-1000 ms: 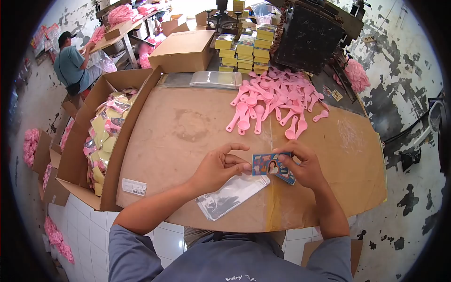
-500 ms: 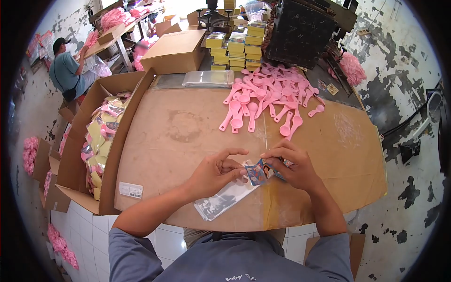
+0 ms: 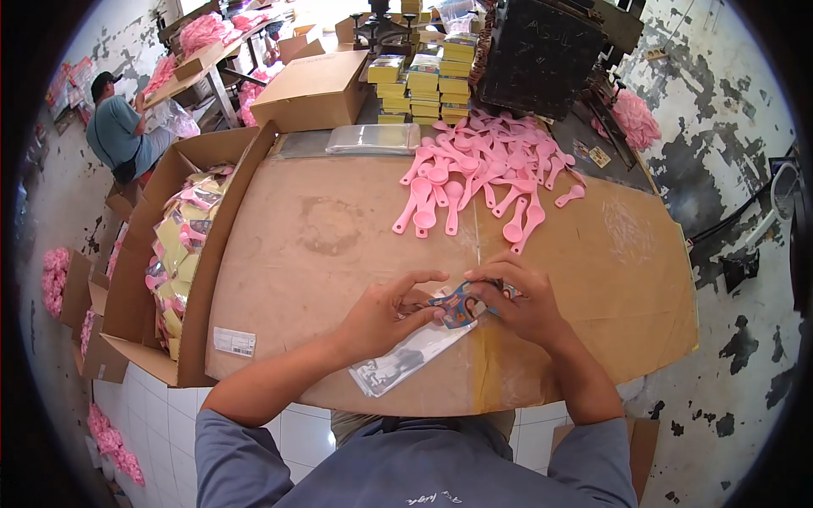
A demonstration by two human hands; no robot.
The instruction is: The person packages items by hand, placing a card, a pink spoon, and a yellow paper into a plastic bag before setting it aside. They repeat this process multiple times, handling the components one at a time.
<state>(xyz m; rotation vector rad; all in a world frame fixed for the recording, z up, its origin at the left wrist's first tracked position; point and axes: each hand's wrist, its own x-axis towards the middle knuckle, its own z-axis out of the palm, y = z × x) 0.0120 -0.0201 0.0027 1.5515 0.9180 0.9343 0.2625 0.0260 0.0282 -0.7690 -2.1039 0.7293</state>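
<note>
Between my two hands is a blue printed card, held just above the cardboard-covered table. My left hand pinches its left end between thumb and fingers. At the other end, my right hand grips it with bent fingers that cover part of the print. Clear plastic bags lie flat on the table below the card, partly hidden by my left hand. Farther back is a heap of pink measuring spoons, away from both hands.
To the left stands an open carton of packed pouches. Stacks of yellow-edged cards and a pack of clear bags sit at the back, beside a closed box and a black metal block. A person sits far left.
The card has tilted and shifted slightly left and up between my hands. My right hand has moved a little left, and the fingers of my left hand lie farther over the card's end.
</note>
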